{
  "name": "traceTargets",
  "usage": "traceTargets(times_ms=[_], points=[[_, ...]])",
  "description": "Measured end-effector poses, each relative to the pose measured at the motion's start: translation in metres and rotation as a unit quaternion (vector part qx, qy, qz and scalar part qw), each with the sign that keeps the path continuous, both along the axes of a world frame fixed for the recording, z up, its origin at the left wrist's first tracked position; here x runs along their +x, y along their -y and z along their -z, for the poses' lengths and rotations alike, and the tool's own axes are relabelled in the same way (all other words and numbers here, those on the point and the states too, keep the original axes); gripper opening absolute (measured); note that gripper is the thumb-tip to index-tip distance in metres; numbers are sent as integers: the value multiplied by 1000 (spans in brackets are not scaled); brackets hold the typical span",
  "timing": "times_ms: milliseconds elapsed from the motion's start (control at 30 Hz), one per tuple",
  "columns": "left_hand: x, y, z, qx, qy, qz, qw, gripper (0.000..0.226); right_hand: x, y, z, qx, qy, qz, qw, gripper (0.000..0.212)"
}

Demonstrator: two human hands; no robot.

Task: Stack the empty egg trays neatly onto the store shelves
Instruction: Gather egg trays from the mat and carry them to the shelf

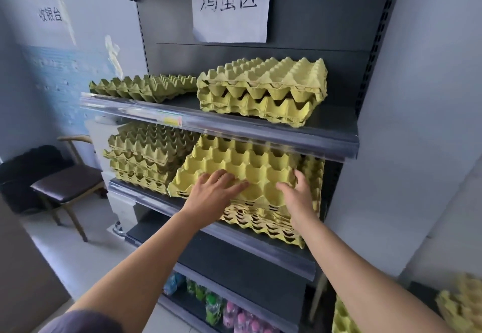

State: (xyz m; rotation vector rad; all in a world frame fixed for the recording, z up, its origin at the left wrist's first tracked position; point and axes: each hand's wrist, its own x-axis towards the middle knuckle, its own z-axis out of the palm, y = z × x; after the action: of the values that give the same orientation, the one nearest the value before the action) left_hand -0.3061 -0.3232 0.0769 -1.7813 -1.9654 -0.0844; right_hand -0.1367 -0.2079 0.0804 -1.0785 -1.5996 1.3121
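A yellow egg tray (242, 160) lies tilted on top of a stack of trays (263, 221) at the right of the middle shelf (234, 236). My left hand (216, 189) rests on its near edge with fingers spread and nearly straight. My right hand (297, 191) holds the tray's right front corner, thumb over the rim. A second stack (146, 155) fills the left of that shelf. On the upper shelf (260, 126) a short stack (260, 90) stands at the right and a low green-yellow tray (143, 87) lies at the left.
More loose trays (461, 304) wait at the bottom right beside the shelf unit. Bottles (216, 306) stand on the bottom shelf. A chair (67, 184) with a dark bag behind it is at the left. A paper sign (232, 4) hangs on the back panel.
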Motion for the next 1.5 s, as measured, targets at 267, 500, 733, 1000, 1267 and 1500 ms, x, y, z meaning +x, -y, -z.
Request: traceTargets(times_ms=[267, 500, 733, 1000, 1267, 1500], points=[[-111, 110, 3, 15, -9, 23, 1000, 67, -109, 96, 2, 2, 3, -50, 999, 61], [-190, 211, 6, 8, 44, -40, 998, 64, -212, 169, 5, -28, 2, -144, 989, 59], [-250, 263, 0, 49, 42, -105, 992, 69, -294, 206, -13, 28, -4, -219, 975, 60], [-314, 227, -46, 144, -1, -105, 984, 73, -359, 177, -67, 150, -66, -206, 965, 62], [-369, 131, -122, 188, 16, -84, 978, 48, -406, 108, -131, 411, 81, -10, 908, 62], [-433, 44, -180, 167, 40, -6, 985, 48, -445, 51, -151, 685, 275, 64, 672, 51]])
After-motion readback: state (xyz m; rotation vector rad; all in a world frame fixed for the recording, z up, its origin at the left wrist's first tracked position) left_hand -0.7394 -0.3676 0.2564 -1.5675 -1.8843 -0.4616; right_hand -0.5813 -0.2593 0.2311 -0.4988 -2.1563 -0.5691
